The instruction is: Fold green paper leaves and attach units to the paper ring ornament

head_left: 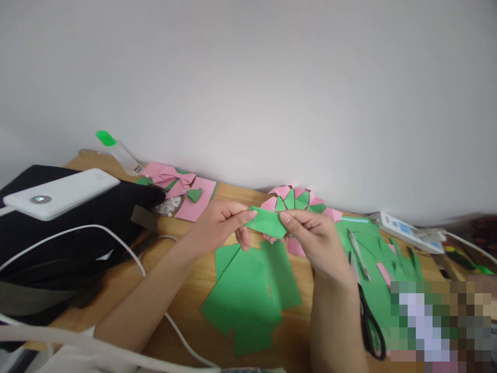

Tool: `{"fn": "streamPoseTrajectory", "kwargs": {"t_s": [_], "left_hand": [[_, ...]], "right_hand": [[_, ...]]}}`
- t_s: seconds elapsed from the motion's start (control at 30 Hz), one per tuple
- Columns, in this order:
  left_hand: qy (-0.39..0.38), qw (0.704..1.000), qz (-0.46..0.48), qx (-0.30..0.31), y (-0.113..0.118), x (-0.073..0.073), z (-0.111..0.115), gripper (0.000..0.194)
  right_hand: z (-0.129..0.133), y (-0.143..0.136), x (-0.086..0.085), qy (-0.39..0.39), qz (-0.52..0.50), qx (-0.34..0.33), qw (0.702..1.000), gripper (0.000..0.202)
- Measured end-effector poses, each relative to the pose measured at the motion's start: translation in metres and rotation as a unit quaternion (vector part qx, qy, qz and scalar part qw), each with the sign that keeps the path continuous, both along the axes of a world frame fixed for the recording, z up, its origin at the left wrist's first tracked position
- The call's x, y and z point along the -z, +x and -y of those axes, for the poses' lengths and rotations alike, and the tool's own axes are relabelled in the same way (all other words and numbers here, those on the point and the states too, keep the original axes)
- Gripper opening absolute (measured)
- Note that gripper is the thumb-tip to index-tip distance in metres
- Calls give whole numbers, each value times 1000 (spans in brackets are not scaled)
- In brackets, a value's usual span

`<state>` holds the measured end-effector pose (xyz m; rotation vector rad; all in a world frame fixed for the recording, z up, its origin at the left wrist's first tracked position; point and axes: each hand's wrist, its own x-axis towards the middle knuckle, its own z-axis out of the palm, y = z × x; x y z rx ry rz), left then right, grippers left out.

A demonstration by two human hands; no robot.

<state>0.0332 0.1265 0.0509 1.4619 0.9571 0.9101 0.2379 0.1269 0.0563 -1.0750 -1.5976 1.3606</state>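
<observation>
Between my two hands is a small folded piece of green paper (267, 223), raised above the table. My left hand (227, 220) pinches its left end between thumb and fingers. At its right end, my right hand (310, 230) grips it the same way. Right behind it lies a ring of folded pink and green paper pieces (293, 199), partly covered by my hands. Below my hands several flat green paper sheets (244, 290) overlap on the wooden table (182, 326).
Scissors with black handles (368, 324) and a slim cutter knife (357, 254) lie at right on green paper. A power strip (407, 233) sits against the wall. At left are a white power bank (62, 192) on black fabric, white cables, and pink paper pieces (198, 197).
</observation>
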Motion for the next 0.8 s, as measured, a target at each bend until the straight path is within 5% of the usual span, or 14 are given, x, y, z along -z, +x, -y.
{"fn": "streamPoseTrajectory", "kwargs": {"t_s": [0.47, 0.8], "left_hand": [[-16, 999, 17, -27, -3, 1, -3, 22], [-22, 998, 19, -58, 3, 5, -4, 21]], "right_hand": [[-1, 2, 2, 0, -46, 86, 995, 22], [2, -1, 10, 34, 15, 47, 998, 22]]}}
